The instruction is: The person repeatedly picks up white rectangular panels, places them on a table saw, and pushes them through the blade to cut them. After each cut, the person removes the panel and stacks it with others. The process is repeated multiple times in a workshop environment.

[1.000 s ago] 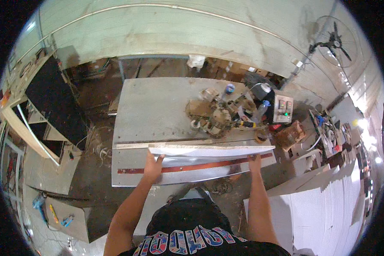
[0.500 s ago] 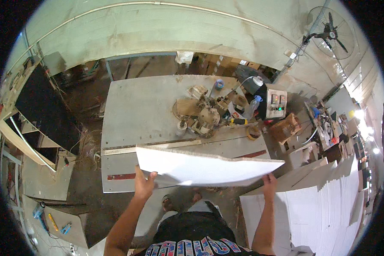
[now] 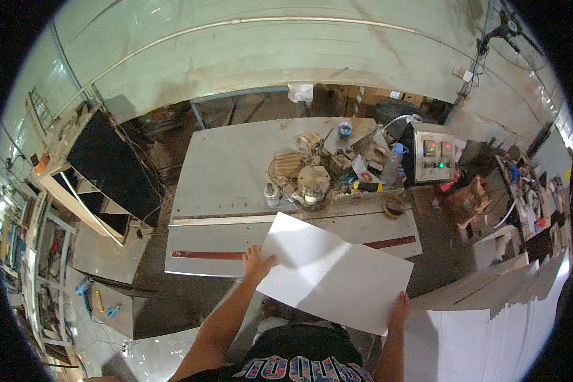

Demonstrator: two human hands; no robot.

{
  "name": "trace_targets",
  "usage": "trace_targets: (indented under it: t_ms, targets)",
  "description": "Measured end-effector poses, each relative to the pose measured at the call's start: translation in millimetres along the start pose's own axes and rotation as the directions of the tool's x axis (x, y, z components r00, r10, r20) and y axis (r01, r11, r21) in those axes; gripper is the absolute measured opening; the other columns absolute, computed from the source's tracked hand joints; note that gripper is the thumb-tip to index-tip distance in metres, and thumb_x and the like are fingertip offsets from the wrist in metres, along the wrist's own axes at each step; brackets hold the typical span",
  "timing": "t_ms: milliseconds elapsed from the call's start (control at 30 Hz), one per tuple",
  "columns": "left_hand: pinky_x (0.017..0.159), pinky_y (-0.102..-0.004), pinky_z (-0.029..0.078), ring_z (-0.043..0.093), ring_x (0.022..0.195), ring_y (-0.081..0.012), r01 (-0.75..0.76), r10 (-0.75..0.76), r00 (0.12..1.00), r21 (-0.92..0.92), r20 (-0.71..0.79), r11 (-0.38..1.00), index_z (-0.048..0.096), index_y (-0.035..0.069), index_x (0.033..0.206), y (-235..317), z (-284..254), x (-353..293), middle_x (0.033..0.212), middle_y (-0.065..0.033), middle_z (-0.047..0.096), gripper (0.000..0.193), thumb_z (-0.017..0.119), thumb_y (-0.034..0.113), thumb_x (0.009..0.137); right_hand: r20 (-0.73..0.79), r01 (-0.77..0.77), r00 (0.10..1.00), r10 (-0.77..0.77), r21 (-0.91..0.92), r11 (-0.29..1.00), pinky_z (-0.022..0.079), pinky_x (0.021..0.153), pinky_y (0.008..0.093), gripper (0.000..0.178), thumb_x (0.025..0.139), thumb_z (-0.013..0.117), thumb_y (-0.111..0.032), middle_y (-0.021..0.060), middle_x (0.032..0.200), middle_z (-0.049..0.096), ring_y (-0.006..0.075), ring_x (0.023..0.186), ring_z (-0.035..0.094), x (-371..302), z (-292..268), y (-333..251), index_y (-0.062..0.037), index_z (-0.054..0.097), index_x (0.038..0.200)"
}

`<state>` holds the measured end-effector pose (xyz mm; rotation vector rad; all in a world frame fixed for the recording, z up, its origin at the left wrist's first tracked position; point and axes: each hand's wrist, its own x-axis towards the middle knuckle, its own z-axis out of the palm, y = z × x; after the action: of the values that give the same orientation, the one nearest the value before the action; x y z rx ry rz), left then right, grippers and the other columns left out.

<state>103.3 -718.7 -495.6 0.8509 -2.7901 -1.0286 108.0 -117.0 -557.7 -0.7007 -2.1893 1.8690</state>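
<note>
The flat white rectangular panel (image 3: pixel 334 277) is held in the air over the near edge of the grey metal worktable (image 3: pixel 229 165), tilted and turned at an angle. The left hand (image 3: pixel 256 261) grips its left edge and the right hand (image 3: pixel 399 309) clasps its lower right corner. The step looks like carrying 1 panel; setting it down calls for squaring it first (my reading). A cluttered glue-spattered machine head (image 3: pixel 312 175) sits mid-table, a grey control box (image 3: pixel 433 159) beside it, a stack of white panels (image 3: pixel 496 325) at right.
</note>
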Motion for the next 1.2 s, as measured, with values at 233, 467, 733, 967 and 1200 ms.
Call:
trace_targets:
  t_ms: [233, 467, 733, 967, 1200]
  targets:
    - [0.123, -0.0745, 0.025, 0.027, 0.155, -0.0530, 0.180, -0.179, 0.983, 0.023, -0.031, 0.983, 0.053, 0.023, 0.159, 46, 38, -7, 0.168, -0.0213, 0.035, 0.089, 0.089, 0.056, 0.085, 0.205, -0.117, 0.975, 0.083, 0.157, 0.981, 0.056, 0.090, 0.0383, 0.036, 0.116, 0.062, -0.029, 0.0072, 0.118, 0.076, 0.0193, 0.102, 0.069, 53, -16, 6, 0.0006, 0.073, 0.132]
    - [0.126, -0.0718, 0.020, 0.023, 0.158, -0.0474, 0.194, -0.189, 0.980, 0.097, -0.065, 0.976, 0.040, 0.026, 0.171, 35, 53, -19, 0.168, -0.0177, 0.037, 0.106, 0.089, 0.061, 0.083, 0.129, -0.172, 0.979, 0.158, 0.110, 0.979, 0.057, 0.089, 0.0384, 0.041, 0.105, 0.069, -0.019, 0.0105, 0.119, 0.076, 0.0223, 0.099, 0.070, 86, 5, 26, 0.0015, 0.068, 0.140]
    - [0.127, -0.0664, 0.020, 0.032, 0.154, -0.0421, 0.401, -0.381, 0.878, 0.012, -0.291, 0.916, 0.045, 0.030, 0.169, 36, 59, -62, 0.162, -0.0151, 0.042, 0.112, 0.094, 0.066, 0.075, 0.467, -0.316, 0.866, 0.179, 0.233, 0.920, 0.052, 0.113, 0.0484, 0.078, 0.098, 0.070, -0.008, 0.0207, 0.160, 0.058, 0.0340, 0.136, 0.063, 102, 3, 49, -0.0074, 0.043, 0.172]
    - [0.128, -0.0635, 0.019, 0.033, 0.154, -0.0421, 0.383, -0.347, 0.850, 0.011, -0.397, 0.924, 0.056, 0.030, 0.162, 42, 67, -57, 0.159, -0.0142, 0.048, 0.102, 0.095, 0.065, 0.075, 0.560, -0.227, 0.828, 0.020, 0.302, 0.926, 0.041, 0.127, 0.0462, 0.108, 0.088, 0.071, 0.009, 0.0168, 0.175, 0.047, 0.0332, 0.151, 0.053, 50, -10, 8, -0.0126, 0.022, 0.183]
    - [0.128, -0.0642, 0.019, 0.034, 0.152, -0.0408, 0.372, -0.355, 0.851, -0.032, -0.387, 0.928, 0.060, 0.029, 0.159, 44, 70, -60, 0.161, -0.0124, 0.049, 0.097, 0.093, 0.066, 0.076, 0.541, -0.031, 0.838, -0.072, 0.178, 0.984, 0.036, 0.130, 0.0481, 0.098, 0.099, 0.067, 0.000, 0.0206, 0.182, 0.035, 0.0345, 0.159, 0.045, 51, -6, -13, -0.0141, 0.020, 0.184]
